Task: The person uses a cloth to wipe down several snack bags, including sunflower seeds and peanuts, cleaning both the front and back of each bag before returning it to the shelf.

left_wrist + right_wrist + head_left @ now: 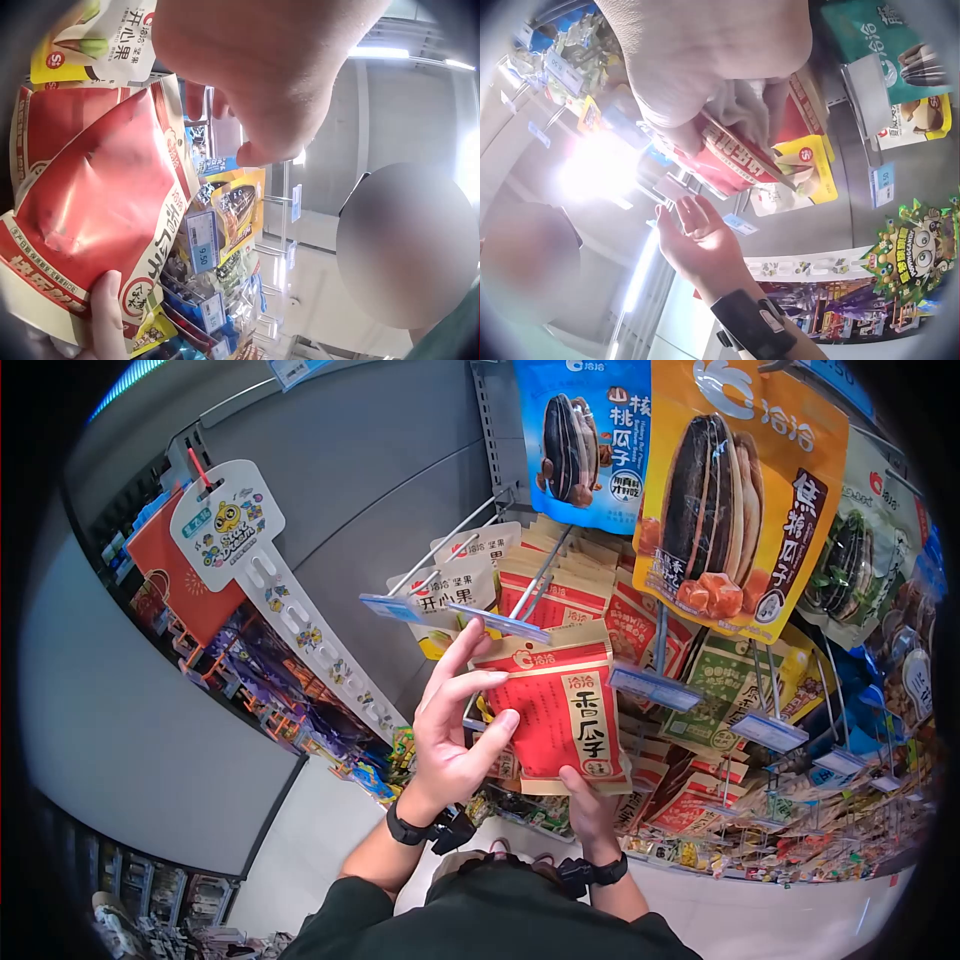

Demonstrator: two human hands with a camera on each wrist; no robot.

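Between both hands (455,725), red seed packet (560,715)

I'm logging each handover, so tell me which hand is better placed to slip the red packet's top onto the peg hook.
Probably the left hand: its fingers rest at the top edge of the red packet, just below the peg hook. The right hand grips the bottom edge, away from the hook.

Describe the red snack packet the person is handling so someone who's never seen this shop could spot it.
On the snack rack of hanging packets, find the metal pegs at its left end. The red sunflower seed packet is there, gripped by the right hand below and touched by the left hand. Unlike neighbours, it bears a white vertical label.
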